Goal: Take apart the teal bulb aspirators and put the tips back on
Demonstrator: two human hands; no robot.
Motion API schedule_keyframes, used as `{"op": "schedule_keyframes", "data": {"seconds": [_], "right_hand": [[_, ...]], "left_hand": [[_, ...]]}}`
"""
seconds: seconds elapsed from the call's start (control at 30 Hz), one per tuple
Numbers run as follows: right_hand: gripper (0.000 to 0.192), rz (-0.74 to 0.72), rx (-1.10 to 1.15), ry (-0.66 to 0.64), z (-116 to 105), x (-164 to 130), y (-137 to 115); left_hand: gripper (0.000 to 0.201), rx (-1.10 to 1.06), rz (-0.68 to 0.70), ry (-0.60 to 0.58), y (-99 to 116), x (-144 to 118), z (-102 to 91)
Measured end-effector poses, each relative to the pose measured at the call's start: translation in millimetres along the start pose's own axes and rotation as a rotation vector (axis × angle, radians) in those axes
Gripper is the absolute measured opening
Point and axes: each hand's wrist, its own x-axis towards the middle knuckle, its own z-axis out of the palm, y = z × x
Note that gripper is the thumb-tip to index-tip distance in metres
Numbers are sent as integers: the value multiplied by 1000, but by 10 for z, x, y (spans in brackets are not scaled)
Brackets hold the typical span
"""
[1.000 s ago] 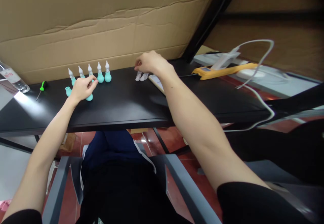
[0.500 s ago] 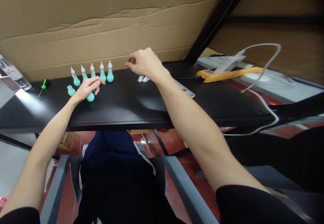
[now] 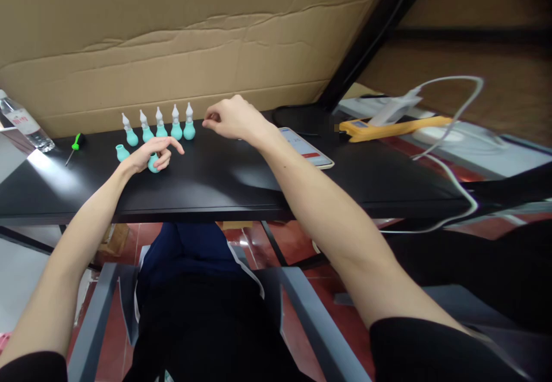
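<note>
My left hand (image 3: 158, 151) is over the black table, its fingers curled around a loose teal rubber bulb (image 3: 152, 164), with the index finger stretched out. Beside its wrist lies another teal bulb (image 3: 122, 152) with an open neck. Behind that hand several nasal aspirators (image 3: 188, 123) stand in a row, each a teal bulb with a clear and white tip. My right hand (image 3: 235, 118) hovers to the right of the row, thumb and fingers closed together. Whatever those fingers may hold is hidden from me.
A phone (image 3: 305, 149) lies right of my right forearm. Further right are a yellow power strip (image 3: 388, 129) and a white cable (image 3: 452, 180). At the left stand a green screwdriver (image 3: 76, 143), lying down, and a tilted water bottle (image 3: 25, 122). Cardboard (image 3: 194, 42) rises behind the table (image 3: 207, 183).
My right hand has moved left and slightly down, now covering most of the small white pieces. My left hand's index finger has stretched out while its other fingers curl at the bulb.
</note>
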Motion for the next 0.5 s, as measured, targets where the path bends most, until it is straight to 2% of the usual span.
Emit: {"op": "schedule_keyframes", "data": {"seconds": [0.3, 0.5], "right_hand": [[22, 39, -2, -28, 17, 41, 157], [25, 22, -28, -10, 152, 103, 244]], "left_hand": [[68, -4, 22, -20, -1, 6, -14], [69, 16, 19, 16, -17, -1, -19]]}}
